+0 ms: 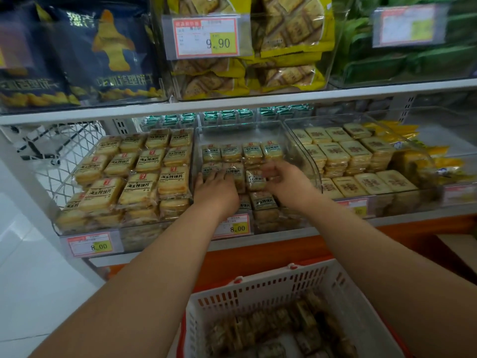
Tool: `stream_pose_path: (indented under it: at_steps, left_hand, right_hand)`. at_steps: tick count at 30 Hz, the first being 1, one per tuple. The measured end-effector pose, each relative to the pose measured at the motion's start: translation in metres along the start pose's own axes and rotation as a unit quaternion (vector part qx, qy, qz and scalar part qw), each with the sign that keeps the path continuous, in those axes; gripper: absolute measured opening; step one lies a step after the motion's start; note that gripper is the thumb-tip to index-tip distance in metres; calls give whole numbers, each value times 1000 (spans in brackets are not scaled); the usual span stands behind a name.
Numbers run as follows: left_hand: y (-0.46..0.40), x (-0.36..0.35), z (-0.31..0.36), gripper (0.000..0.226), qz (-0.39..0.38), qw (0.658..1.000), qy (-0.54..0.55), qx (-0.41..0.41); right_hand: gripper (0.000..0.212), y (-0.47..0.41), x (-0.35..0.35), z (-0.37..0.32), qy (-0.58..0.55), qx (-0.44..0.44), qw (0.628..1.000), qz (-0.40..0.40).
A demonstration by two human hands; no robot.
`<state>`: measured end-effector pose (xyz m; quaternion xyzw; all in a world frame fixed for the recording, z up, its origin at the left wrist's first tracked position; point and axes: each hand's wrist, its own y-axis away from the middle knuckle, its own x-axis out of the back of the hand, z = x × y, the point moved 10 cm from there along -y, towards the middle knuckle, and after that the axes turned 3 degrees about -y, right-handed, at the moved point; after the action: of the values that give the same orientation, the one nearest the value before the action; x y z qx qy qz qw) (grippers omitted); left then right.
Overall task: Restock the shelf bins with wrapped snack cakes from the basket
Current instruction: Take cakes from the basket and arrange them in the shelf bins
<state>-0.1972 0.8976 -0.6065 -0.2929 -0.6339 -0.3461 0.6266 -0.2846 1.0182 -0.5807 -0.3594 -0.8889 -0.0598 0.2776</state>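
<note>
- A person stands at a shop shelf, both bare arms reaching forward into the middle clear bin (258, 130) of three.
- The left hand (215, 188) lies flat on the wrapped snack cakes (236, 152) in the bin, fingers straight and pressing down, holding nothing.
- The right hand (282, 180) is blurred; its fingers seem to curl around one snack cake (255, 179) standing on edge, though the grip cannot be told for certain.
- The middle bin looks partly filled, lower than the left bin (62, 229) beside it.
- Below, a white basket (258, 288) holds more wrapped cakes waiting to go up.
- To do this step well, the left hand should probably steady the row while the right slides its cake squarely into line, label facing up and matching its neighbours.
</note>
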Motion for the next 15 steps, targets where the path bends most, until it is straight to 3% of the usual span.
stream_pose_path:
  at_steps: [3,6,12,15]
  left_hand:
    - [1,-1,-1,69,3,1000,11,-8]
    - [3,-2,-1,71,2,1000,-3,-7]
    - [4,5,4,72,32,999,-4,-3]
    - [15,11,5,60,110,993,34,12]
  right_hand:
    - [22,47,23,5,-15,20,998,63]
    - [16,88,35,21,5,20,996,86]
    - [16,130,45,60,50,-7,997,65]
    - [17,134,32,80,77,-12,997,2]
